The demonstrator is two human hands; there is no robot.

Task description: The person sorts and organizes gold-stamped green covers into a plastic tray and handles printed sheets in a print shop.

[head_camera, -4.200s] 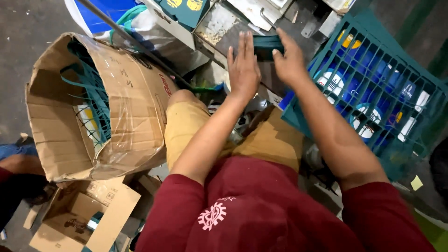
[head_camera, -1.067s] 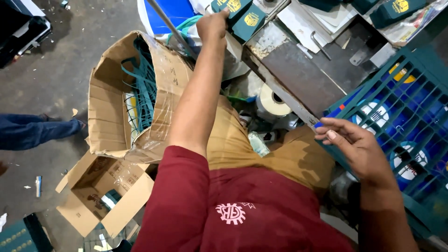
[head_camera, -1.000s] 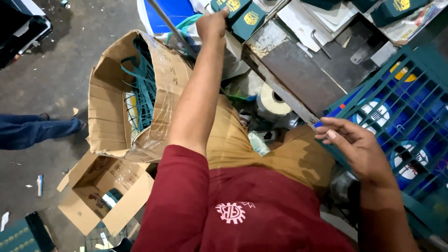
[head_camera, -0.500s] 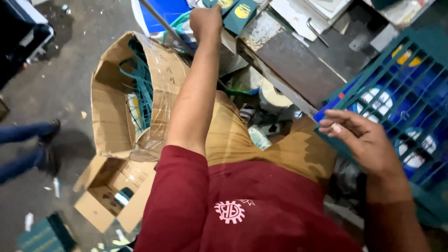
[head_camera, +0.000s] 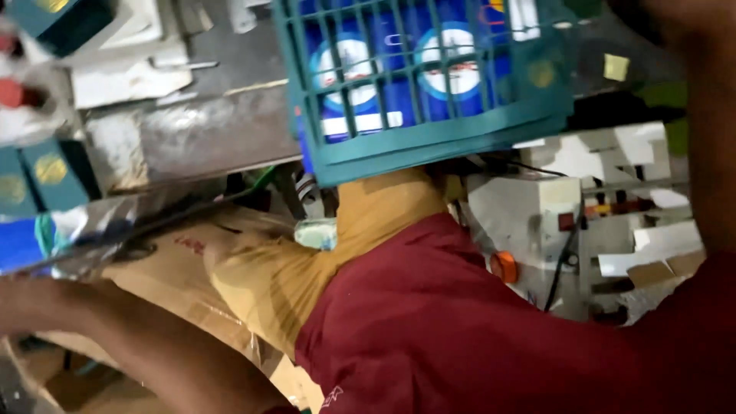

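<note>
A: Left edge, item one?
B: Teal boxes [head_camera: 50,172] with gold discs, stacked at the bench's [head_camera: 207,130] left end, with a blue sheet [head_camera: 19,241] below them. All blurred.

A: Left hand?
B: Out of frame. Only the left arm [head_camera: 115,337] shows, running low toward the left edge over the carton [head_camera: 176,268]. Fingers: cannot tell whether released, clenched or grasping.

A: Carton's place?
B: On the floor, below the bench's front edge, against the mustard trouser leg [head_camera: 307,268]. A small pale packet [head_camera: 316,232] sits just above that knee.

A: Centre?
B: Teal crate [head_camera: 429,146] at the bench's right end, overhanging the front edge, with blue packs [head_camera: 360,77] inside. Red shirt [head_camera: 460,322] beneath.

A: Right side?
B: White machine [head_camera: 552,222] with an orange knob [head_camera: 504,266]. The right arm [head_camera: 713,153] rises along the right edge, with the right hand unseen, grip unknown.

A: Step in hand?
B: By my reading, a reach to the left, near the carton and teal boxes.

A: What does the next move need?
B: The gaze back on the left hand, since nothing can be placed surely while it works unseen
</note>
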